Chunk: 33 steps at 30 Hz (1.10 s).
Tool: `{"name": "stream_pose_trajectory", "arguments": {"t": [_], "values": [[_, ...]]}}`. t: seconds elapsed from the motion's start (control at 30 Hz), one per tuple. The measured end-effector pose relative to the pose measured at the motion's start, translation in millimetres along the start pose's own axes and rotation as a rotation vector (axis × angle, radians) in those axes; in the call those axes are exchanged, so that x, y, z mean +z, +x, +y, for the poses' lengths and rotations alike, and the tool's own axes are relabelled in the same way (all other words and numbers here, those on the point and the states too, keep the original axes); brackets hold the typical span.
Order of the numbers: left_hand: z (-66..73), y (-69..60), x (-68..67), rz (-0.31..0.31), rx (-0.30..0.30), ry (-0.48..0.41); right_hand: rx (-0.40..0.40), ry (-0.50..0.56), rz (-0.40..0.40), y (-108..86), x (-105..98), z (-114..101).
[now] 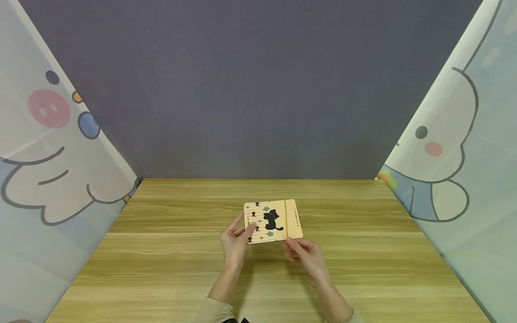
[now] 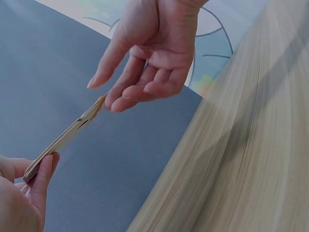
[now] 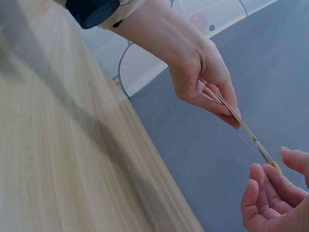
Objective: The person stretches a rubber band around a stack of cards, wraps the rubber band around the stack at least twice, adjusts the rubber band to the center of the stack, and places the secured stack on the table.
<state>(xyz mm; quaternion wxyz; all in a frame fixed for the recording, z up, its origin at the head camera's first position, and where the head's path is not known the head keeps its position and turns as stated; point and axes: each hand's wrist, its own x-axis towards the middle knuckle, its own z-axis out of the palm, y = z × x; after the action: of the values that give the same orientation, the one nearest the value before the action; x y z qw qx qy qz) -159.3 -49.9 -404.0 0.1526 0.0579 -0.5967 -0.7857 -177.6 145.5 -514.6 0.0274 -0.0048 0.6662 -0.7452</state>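
Observation:
A thin, flat cream card piece (image 1: 258, 222) with a black cat, green leaf prints and several slit-like lines is held above the table. Its exact kind cannot be told. A yellow band (image 1: 286, 215) runs across it near its right end. My left hand (image 1: 234, 244) pinches the left end, thumb on the printed face and fingers behind. At the lower right edge, by the band, is my right hand (image 1: 307, 258). Its fingertips touch or nearly touch that edge, with the thumb (image 2: 104, 67) apart from them. Edge-on, the card piece (image 2: 63, 137) shows layers in the left wrist view.
A wood-grain table (image 1: 169, 251) lies below both hands. Behind it stands a dark grey panel (image 1: 258, 89). Cartoon-printed curtains hang on the left (image 1: 48, 157) and right (image 1: 464, 179).

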Motion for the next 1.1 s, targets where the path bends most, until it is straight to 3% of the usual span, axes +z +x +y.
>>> {"name": "stream_pose_trajectory", "arguments": {"t": [0.2, 0.27, 0.37, 0.43, 0.5, 0.6, 0.97, 1.1], "values": [[-0.9, 0.3, -0.2, -0.003, -0.004, 0.004, -0.162, -0.131, -0.071, -20.6, -1, -40], [-1.2, 0.4, -0.5, -0.006, -0.009, 0.007, -0.269, -0.14, -0.115, -21.0, -5, -44], [-1.6, 0.4, -0.9, -0.011, -0.019, 0.0, -0.331, -0.19, -0.112, -25.6, -5, -63], [-1.9, 0.2, -1.2, -0.014, -0.024, -0.009, -0.337, -0.23, -0.1, -29.4, -3, -79], [-2.1, 0.0, -1.5, -0.019, -0.026, -0.017, -0.266, -0.286, -0.049, -38.7, 5, -107], [-2.4, -0.5, -2.2, -0.033, -0.023, -0.023, -0.2, -0.351, -0.007, -38.1, 7, -127], [-1.4, -2.9, -4.3, -0.06, -0.028, 0.006, -0.335, -0.474, 0.012, -1.3, 6, -145], [-9.6, 0.3, -7.4, -0.065, -0.042, -0.015, -0.354, -0.492, 0.03, 11.5, 7, -147]]}}
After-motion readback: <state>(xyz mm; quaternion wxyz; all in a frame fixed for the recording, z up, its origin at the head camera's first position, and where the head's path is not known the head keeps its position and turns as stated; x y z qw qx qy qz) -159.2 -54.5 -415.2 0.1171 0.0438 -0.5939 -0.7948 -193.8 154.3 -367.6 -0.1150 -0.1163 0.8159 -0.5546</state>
